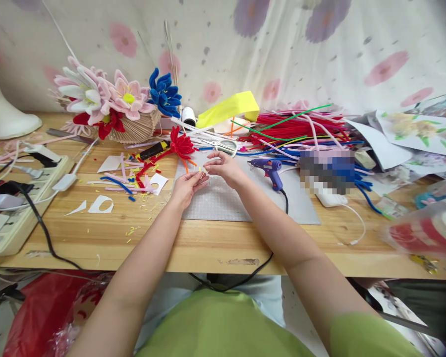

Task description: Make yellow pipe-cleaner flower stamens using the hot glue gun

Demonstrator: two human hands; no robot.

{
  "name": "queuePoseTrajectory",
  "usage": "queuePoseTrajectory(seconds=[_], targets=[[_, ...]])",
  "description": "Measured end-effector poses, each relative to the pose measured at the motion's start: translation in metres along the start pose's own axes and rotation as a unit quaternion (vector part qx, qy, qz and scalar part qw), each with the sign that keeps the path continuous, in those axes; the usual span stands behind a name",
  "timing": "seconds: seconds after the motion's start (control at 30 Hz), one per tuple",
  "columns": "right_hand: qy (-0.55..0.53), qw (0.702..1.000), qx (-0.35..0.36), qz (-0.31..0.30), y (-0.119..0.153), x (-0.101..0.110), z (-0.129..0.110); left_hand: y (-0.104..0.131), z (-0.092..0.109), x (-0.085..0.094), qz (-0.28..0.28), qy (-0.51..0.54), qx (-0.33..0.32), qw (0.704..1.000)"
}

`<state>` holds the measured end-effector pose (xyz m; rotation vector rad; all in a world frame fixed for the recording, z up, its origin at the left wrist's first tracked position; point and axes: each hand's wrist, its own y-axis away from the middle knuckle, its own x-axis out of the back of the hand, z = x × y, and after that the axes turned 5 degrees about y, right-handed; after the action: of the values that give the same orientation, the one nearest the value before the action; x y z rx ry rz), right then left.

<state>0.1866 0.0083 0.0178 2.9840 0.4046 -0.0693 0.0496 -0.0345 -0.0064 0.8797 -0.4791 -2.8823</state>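
Above the grey cutting mat (223, 206), my left hand (188, 189) is closed in a pinch on a tiny pale piece with white and yellow in it. Its exact kind is too small to tell. My right hand (225, 168) meets it from the right, thumb and fingertips drawn together at the same spot; what they grip is hard to make out. Just behind my hands lie scissors (226, 147) with pale handles. A red fuzzy pipe-cleaner flower (181, 144) lies beyond my left hand. To the right, a purple glue gun (269, 169) rests on the mat.
Pipe cleaners (293, 130) in red, pink and blue are heaped at the back. Finished fuzzy flowers (128, 96) stand at back left. Paper scraps (101, 204) and yellow bits lie left of the mat. A power strip (40, 183) with cables sits far left, a plastic-wrapped cup (427, 230) far right.
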Motion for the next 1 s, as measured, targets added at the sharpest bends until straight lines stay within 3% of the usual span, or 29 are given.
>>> queuePoseTrajectory(seconds=[0.6, 0.7, 0.77, 0.83, 0.9, 1.0], targets=[[0.077, 0.997, 0.018, 0.001, 0.001, -0.005, 0.001, 0.001, 0.000, 0.001, -0.011, -0.078, 0.003, 0.997], [0.080, 0.996, 0.028, 0.013, -0.003, 0.005, 0.000, 0.000, 0.000, 0.001, -0.002, -0.087, -0.018, 0.996], [0.108, 0.992, 0.038, 0.053, -0.008, 0.020, -0.002, -0.001, 0.000, 0.002, 0.014, -0.083, -0.038, 0.996], [0.189, 0.974, 0.037, 0.118, -0.011, 0.037, -0.002, -0.004, 0.001, 0.002, 0.039, -0.067, -0.058, 0.995], [0.313, 0.936, 0.029, 0.158, -0.013, 0.052, 0.000, -0.007, 0.001, 0.002, 0.063, -0.048, -0.072, 0.994], [0.458, 0.877, 0.005, 0.146, -0.012, 0.061, 0.008, -0.009, -0.001, 0.002, 0.073, -0.030, -0.084, 0.993]])
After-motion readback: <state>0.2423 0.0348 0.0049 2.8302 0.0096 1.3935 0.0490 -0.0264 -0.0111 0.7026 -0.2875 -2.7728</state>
